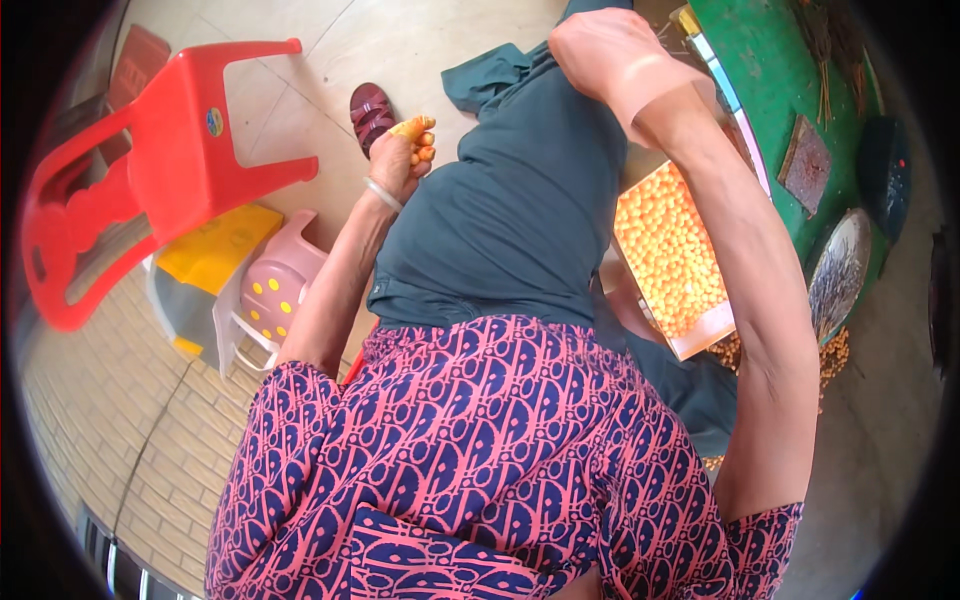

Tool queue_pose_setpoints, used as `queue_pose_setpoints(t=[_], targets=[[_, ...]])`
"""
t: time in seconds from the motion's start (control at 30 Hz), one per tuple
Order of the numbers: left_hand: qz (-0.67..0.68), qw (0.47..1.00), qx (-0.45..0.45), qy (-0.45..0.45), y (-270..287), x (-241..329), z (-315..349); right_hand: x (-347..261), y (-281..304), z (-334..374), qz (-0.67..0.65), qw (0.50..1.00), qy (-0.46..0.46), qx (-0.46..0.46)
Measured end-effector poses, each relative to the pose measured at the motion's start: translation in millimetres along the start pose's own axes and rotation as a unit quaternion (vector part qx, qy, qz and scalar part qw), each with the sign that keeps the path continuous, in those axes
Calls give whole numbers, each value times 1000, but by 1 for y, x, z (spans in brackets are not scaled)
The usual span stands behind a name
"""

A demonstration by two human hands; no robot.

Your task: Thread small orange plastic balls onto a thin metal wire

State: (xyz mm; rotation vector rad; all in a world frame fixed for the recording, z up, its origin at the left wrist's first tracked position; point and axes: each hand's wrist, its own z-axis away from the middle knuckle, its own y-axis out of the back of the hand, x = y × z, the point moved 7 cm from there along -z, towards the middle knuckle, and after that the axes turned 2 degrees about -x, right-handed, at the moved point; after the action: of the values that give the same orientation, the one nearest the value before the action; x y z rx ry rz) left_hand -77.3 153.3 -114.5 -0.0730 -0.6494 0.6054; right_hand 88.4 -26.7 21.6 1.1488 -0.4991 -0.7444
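My left hand (397, 160) is beside my left thigh, with a pale bangle on the wrist. Its fingers are curled and the fingertips look orange-yellow, covered or stained. Whether something is in them I cannot make out. My right hand (607, 52) reaches far forward over my right knee, in what looks like a thin glove with a loose, flared cuff. Its fingers are smeared and mostly hidden. Under my right forearm sits an open box (684, 347) filled with small round orange balls (668, 245), apart from both hands.
A green table (735, 30) stands at the right, bearing a brown square slab (806, 165) and an oval grey-flecked piece (840, 265). More small balls (834, 360) lie below it. At left are a red plastic chair (190, 140), a pink child's seat (278, 290) and a yellow-grey container (215, 250).
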Motion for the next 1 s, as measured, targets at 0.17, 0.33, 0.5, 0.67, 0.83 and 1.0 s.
queue_pose_setpoints(t=[0.17,0.33,0.5,0.67,0.83,1.0], targets=[[-47,997,55,-28,13,18,-1,-23,31,-4,-45,986,151,-60],[-61,997,43,-22,-21,5,-17,10,54,17,46,983,117,-131],[-90,992,76,-33,-2,9,-6,-3,67,22,-101,967,129,-193],[-83,994,57,-33,-18,5,-24,14,59,12,72,978,127,-149],[-115,989,78,-43,5,4,-23,-6,62,19,53,978,161,-123],[-94,992,73,-47,21,1,-31,-8,58,8,13,973,151,-176]])
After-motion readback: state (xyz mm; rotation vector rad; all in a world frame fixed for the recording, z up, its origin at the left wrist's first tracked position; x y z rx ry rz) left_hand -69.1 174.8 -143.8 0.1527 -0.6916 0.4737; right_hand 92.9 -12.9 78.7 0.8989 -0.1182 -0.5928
